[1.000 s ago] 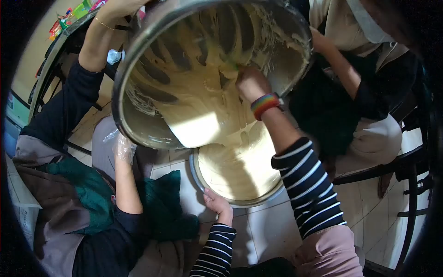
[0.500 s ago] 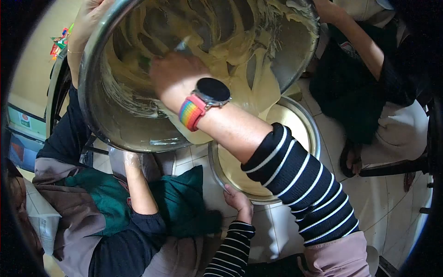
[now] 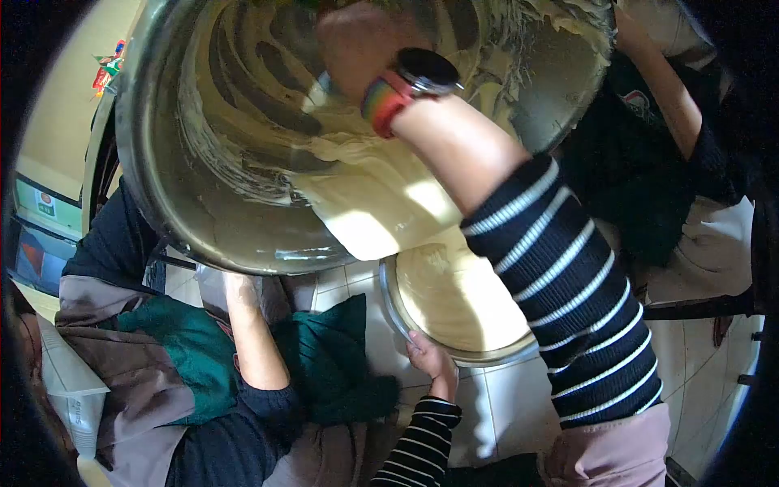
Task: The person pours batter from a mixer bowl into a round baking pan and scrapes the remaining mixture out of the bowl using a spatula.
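Observation:
A large metal mixing bowl (image 3: 235,243) is tipped on its side, its inside coated with pale, creamy batter (image 3: 365,211). The batter slides over the lower rim in a thick sheet into a smaller metal bowl (image 3: 495,355) below. My right hand (image 3: 369,45), wearing a watch, is inside the tipped bowl. It is blurred and closed around what looks like a scraper; a pale edge (image 3: 318,93) shows beside it, but most of the tool is hidden. My left hand (image 3: 432,361) grips the near left rim of the smaller bowl, which holds batter too.
A person (image 3: 146,365) on the left has a gloved hand (image 3: 235,284) under the large bowl. Another person's arm (image 3: 661,81) reaches toward its right side. Tiled floor (image 3: 511,406) lies below; a dark chair frame (image 3: 706,307) stands at right.
My right hand has moved up and right, deeper into the large bowl. The sheet of batter has slid further over the rim. My left hand still grips the smaller bowl.

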`<action>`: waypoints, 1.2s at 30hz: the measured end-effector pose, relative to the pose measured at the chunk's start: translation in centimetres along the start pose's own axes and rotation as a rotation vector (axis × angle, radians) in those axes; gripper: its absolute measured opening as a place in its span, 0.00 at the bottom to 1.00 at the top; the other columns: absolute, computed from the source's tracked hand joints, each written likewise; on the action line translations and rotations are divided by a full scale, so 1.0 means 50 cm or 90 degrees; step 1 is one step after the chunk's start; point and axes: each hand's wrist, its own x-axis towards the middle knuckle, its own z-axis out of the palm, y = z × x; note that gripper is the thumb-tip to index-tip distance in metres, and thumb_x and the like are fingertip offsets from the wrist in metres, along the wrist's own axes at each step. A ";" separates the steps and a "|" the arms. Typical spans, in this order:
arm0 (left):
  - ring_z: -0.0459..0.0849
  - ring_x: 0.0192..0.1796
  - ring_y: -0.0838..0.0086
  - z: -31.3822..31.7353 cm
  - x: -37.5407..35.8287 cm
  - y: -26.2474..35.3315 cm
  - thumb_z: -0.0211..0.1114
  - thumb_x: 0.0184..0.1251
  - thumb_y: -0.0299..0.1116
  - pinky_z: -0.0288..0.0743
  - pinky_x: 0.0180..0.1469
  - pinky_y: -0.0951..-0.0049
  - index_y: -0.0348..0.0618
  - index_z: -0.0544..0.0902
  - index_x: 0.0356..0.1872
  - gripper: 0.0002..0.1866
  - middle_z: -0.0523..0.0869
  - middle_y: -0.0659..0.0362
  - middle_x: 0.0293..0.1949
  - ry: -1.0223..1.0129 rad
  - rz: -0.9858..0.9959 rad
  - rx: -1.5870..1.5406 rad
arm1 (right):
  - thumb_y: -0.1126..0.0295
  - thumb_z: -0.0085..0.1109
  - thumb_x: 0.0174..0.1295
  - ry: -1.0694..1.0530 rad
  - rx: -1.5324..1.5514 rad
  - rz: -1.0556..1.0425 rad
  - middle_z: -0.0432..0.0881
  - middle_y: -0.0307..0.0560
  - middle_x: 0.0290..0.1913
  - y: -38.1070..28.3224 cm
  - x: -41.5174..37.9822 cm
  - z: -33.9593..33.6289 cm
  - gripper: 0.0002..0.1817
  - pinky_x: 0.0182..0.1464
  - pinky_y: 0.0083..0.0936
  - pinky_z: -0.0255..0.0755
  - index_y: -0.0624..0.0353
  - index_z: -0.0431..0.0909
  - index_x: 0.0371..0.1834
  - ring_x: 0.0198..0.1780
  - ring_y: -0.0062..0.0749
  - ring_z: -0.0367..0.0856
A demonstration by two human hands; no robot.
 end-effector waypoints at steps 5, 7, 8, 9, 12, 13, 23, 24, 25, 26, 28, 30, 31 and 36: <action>0.74 0.39 0.70 -0.009 0.006 -0.022 0.41 0.66 0.38 0.67 0.43 0.73 0.30 0.69 0.44 0.19 0.76 0.51 0.40 -0.031 0.016 -0.110 | 0.71 0.51 0.39 -0.276 -0.234 0.033 0.77 0.56 0.22 0.016 -0.035 0.086 0.07 0.26 0.37 0.72 0.63 0.77 0.20 0.24 0.45 0.78; 0.74 0.38 0.70 -0.010 0.007 -0.008 0.41 0.66 0.39 0.67 0.43 0.73 0.30 0.70 0.43 0.19 0.76 0.52 0.39 -0.007 0.002 -0.030 | 0.72 0.51 0.39 -0.421 -0.087 0.169 0.77 0.58 0.25 0.002 -0.045 -0.014 0.09 0.28 0.35 0.73 0.65 0.77 0.23 0.27 0.45 0.78; 0.74 0.38 0.71 -0.013 0.006 -0.002 0.42 0.66 0.39 0.67 0.43 0.73 0.30 0.70 0.42 0.19 0.77 0.52 0.38 0.021 -0.010 0.058 | 0.72 0.51 0.40 -0.431 -0.030 0.224 0.77 0.59 0.26 -0.002 -0.059 -0.051 0.10 0.29 0.34 0.72 0.66 0.76 0.25 0.27 0.45 0.77; 0.74 0.38 0.71 -0.012 0.006 0.002 0.42 0.66 0.39 0.67 0.43 0.73 0.30 0.70 0.42 0.19 0.77 0.52 0.38 0.024 -0.010 0.059 | 0.72 0.50 0.41 -0.329 -0.003 0.250 0.77 0.58 0.25 -0.004 -0.081 -0.070 0.09 0.30 0.33 0.72 0.66 0.76 0.25 0.27 0.45 0.77; 0.74 0.36 0.69 -0.006 0.003 -0.007 0.43 0.66 0.40 0.66 0.42 0.72 0.31 0.71 0.38 0.18 0.77 0.52 0.35 0.032 0.001 0.002 | 0.69 0.51 0.43 0.001 -0.075 0.065 0.73 0.51 0.17 -0.023 -0.078 -0.181 0.07 0.29 0.31 0.72 0.63 0.72 0.19 0.22 0.43 0.74; 0.74 0.36 0.69 -0.009 0.007 -0.018 0.43 0.66 0.40 0.66 0.42 0.72 0.31 0.71 0.38 0.18 0.77 0.52 0.35 0.030 0.003 0.003 | 0.69 0.52 0.42 0.123 -0.046 0.124 0.72 0.49 0.15 -0.041 -0.054 -0.202 0.07 0.28 0.31 0.71 0.61 0.71 0.17 0.21 0.42 0.73; 0.74 0.37 0.69 -0.018 0.029 -0.060 0.43 0.66 0.38 0.67 0.43 0.72 0.31 0.72 0.38 0.17 0.77 0.52 0.37 0.023 -0.005 -0.061 | 0.70 0.50 0.39 -0.045 0.157 0.025 0.71 0.41 0.21 -0.239 -0.147 -0.154 0.03 0.30 0.25 0.69 0.54 0.69 0.13 0.32 0.29 0.73; 0.74 0.37 0.69 -0.017 0.026 -0.054 0.43 0.66 0.38 0.67 0.43 0.73 0.32 0.72 0.38 0.16 0.77 0.53 0.37 0.023 -0.007 -0.058 | 0.71 0.50 0.40 -0.171 0.178 0.022 0.72 0.41 0.20 -0.232 -0.175 -0.138 0.02 0.28 0.25 0.69 0.53 0.72 0.15 0.31 0.29 0.75; 0.74 0.37 0.70 -0.015 0.023 -0.049 0.43 0.66 0.37 0.67 0.43 0.73 0.32 0.72 0.38 0.16 0.77 0.53 0.37 0.024 -0.011 -0.060 | 0.72 0.50 0.42 -0.297 0.198 0.018 0.74 0.42 0.20 -0.221 -0.180 -0.144 0.04 0.26 0.25 0.69 0.52 0.74 0.16 0.29 0.30 0.76; 0.74 0.36 0.70 -0.015 0.021 -0.047 0.43 0.66 0.37 0.67 0.43 0.74 0.33 0.72 0.38 0.16 0.77 0.54 0.37 0.023 -0.009 -0.055 | 0.72 0.50 0.43 -0.426 0.089 0.072 0.75 0.42 0.21 -0.215 -0.183 -0.151 0.04 0.29 0.25 0.70 0.52 0.75 0.17 0.30 0.30 0.77; 0.73 0.36 0.71 -0.016 0.025 -0.049 0.43 0.66 0.40 0.66 0.42 0.75 0.32 0.72 0.37 0.18 0.77 0.54 0.36 0.013 0.008 -0.021 | 0.70 0.48 0.45 -0.444 0.012 0.117 0.75 0.44 0.21 -0.180 -0.170 -0.188 0.06 0.28 0.23 0.70 0.53 0.75 0.16 0.28 0.30 0.77; 0.73 0.36 0.71 -0.019 0.034 -0.067 0.44 0.66 0.40 0.66 0.42 0.75 0.32 0.72 0.37 0.18 0.77 0.54 0.36 0.002 0.004 -0.060 | 0.71 0.48 0.44 -0.412 0.119 0.132 0.75 0.45 0.21 -0.178 -0.138 -0.173 0.06 0.27 0.25 0.70 0.55 0.75 0.16 0.27 0.31 0.76; 0.73 0.35 0.72 -0.022 0.034 -0.074 0.44 0.66 0.41 0.67 0.41 0.75 0.32 0.72 0.37 0.18 0.77 0.54 0.35 -0.010 0.000 -0.092 | 0.71 0.48 0.43 -0.378 0.227 0.153 0.75 0.46 0.21 -0.179 -0.120 -0.160 0.06 0.27 0.26 0.70 0.56 0.74 0.16 0.26 0.33 0.76; 0.74 0.36 0.72 -0.010 0.005 -0.023 0.44 0.66 0.40 0.68 0.41 0.75 0.34 0.70 0.40 0.17 0.77 0.54 0.36 -0.042 0.003 -0.127 | 0.70 0.46 0.49 -0.275 0.132 0.006 0.78 0.51 0.27 -0.191 -0.062 -0.098 0.09 0.30 0.31 0.73 0.61 0.77 0.23 0.31 0.36 0.79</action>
